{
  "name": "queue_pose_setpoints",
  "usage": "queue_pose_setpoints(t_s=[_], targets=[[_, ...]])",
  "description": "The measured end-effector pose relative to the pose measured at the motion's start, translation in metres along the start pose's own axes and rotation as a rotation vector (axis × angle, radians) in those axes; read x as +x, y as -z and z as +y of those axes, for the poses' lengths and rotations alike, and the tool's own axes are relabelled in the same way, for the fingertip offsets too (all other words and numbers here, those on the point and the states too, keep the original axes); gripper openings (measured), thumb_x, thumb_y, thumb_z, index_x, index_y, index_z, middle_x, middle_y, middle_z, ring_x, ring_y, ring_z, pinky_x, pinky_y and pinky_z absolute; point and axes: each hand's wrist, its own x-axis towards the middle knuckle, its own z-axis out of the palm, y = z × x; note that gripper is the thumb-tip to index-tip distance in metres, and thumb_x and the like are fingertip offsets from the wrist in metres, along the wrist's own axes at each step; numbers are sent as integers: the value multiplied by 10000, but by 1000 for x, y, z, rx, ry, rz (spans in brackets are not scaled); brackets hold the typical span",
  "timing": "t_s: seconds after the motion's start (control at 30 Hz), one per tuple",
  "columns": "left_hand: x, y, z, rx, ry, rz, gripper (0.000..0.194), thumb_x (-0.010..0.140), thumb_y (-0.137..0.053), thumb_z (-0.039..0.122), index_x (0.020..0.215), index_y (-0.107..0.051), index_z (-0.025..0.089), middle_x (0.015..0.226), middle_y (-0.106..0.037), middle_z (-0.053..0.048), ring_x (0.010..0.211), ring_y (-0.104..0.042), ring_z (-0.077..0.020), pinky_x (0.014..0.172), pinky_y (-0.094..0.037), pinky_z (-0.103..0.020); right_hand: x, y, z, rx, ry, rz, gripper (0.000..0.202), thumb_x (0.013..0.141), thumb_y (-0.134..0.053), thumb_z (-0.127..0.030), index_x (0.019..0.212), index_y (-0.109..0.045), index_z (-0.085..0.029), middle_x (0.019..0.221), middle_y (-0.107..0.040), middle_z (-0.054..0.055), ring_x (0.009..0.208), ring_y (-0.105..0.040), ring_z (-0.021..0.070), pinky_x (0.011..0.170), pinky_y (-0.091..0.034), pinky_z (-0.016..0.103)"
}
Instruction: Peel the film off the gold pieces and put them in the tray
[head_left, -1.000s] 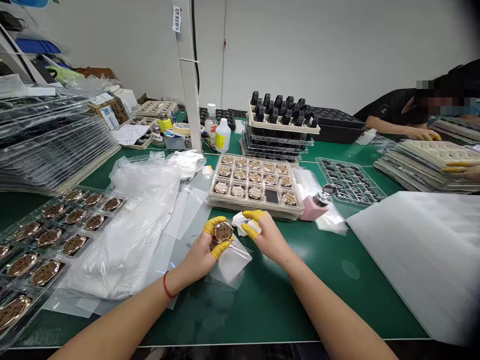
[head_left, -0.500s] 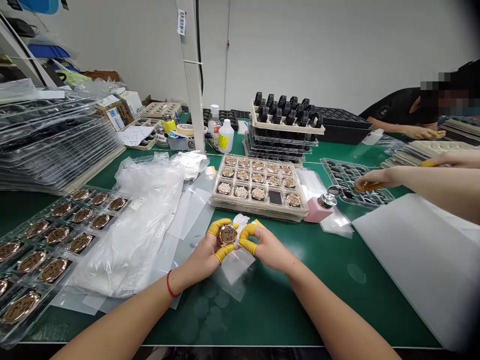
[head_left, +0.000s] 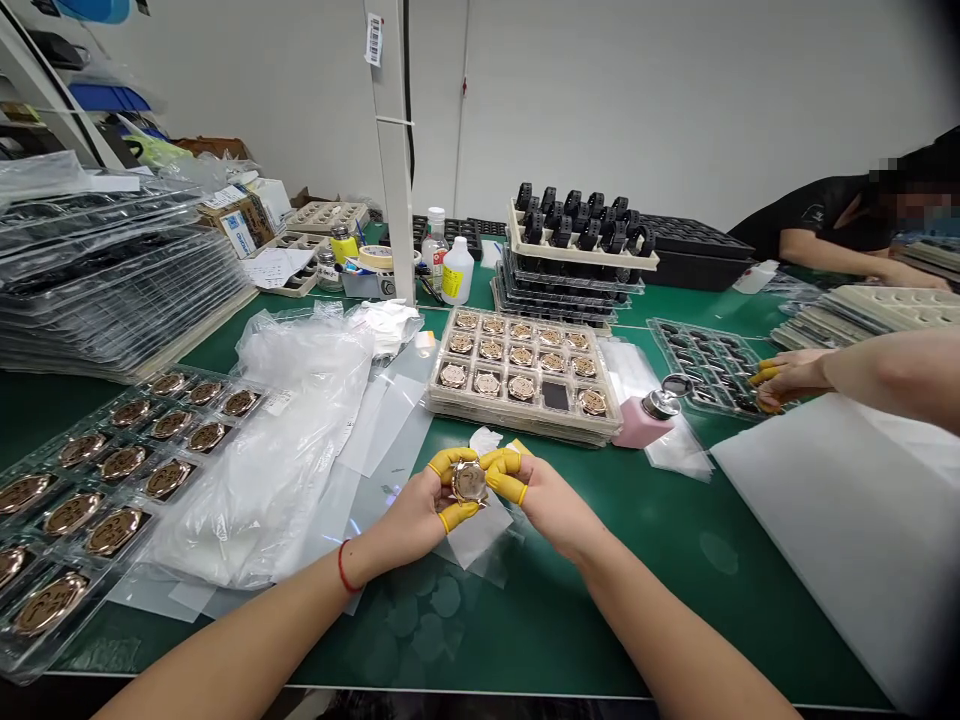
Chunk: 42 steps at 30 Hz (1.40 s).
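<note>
Between yellow-tipped fingers, my left hand grips a round watch case by its edges, its face now silvery and pale. My right hand pinches at the case's right side, thumb and forefinger close together; whether a film is between them is too small to tell. Just beyond the hands, a stacked clear tray holds rose-gold watch cases, with one dark vacant pocket in its front row. A white sheet lies beneath the watch case.
A pink pump bottle stands right of the stack. Plastic bags and another tray of cases lie left. Black watches fill a rack behind. A co-worker's hand reaches over a tray at right; another person sits farther back.
The watch case's engraved back no longer shows; a paler side faces up. My right hand has closed in on its edge. The co-worker's hand at right has shifted right.
</note>
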Motion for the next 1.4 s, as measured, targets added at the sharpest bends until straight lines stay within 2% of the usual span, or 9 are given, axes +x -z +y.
queue_pose_setpoints(t_s=[0.6,0.7,0.8,0.87,0.93,1.07,1.2,1.3,1.4], targets=[[-1,-2,5,22,4,-26,456,789,-628,248,1188,-406,240,1125,-559,-62,1012,-588,-204,917,-468,-372,0,0,8,-206,-1,62,172,787,-571,-340,724,-566,-180,808,-591,19,808,-531,173,755,-411,290],[0,-2,5,14,21,-10,462,778,-634,236,1183,-412,235,1128,-554,-66,1019,-581,-211,913,-467,-374,-2,4,4,-478,96,136,119,805,-531,-304,765,-563,-196,876,-607,33,849,-544,191,777,-416,313],[1,-2,4,-12,59,8,476,766,-641,215,1181,-410,228,1113,-542,-64,1003,-577,-196,910,-463,-363,-2,18,3,-987,170,295,97,805,-548,-264,856,-594,-195,892,-611,82,867,-547,240,755,-404,348],[2,-2,2,-22,91,9,496,763,-642,210,1193,-395,224,1111,-533,-66,990,-575,-184,914,-454,-362,0,31,8,-1303,70,377,108,790,-596,-256,849,-607,-166,846,-601,129,827,-552,275,694,-395,358],[3,-1,-1,-17,120,2,518,758,-648,217,1203,-381,219,1099,-533,-67,971,-573,-177,907,-449,-364,1,42,19,-1460,-80,395,137,770,-645,-267,822,-602,-148,831,-584,151,774,-559,281,617,-378,336],[9,0,-10,31,165,-15,528,738,-672,257,1187,-399,202,979,-557,-44,868,-572,-168,827,-464,-358,3,56,41,-1335,-209,321,172,824,-593,-274,957,-573,-166,863,-578,102,721,-573,235,555,-358,292],[13,1,-15,53,157,-14,505,738,-672,278,1164,-417,187,977,-544,-46,875,-554,-173,798,-459,-341,5,62,51,-1248,-106,333,319,785,-628,-266,1071,-547,-149,1020,-550,118,963,-534,267,737,-408,329],[12,0,-15,92,149,-12,509,748,-660,277,1179,-401,195,982,-537,-41,861,-543,-165,778,-453,-325,11,65,53,-1212,-45,332,436,755,-644,-246,1156,-515,-135,1114,-525,141,1076,-473,283,851,-375,361],[10,-1,-17,122,126,-17,522,762,-642,268,1207,-375,211,944,-545,-25,816,-536,-150,738,-442,-300,16,64,55,-1165,-61,279,308,771,-583,-173,1077,-555,-153,1049,-560,115,1019,-496,262,830,-371,356]])
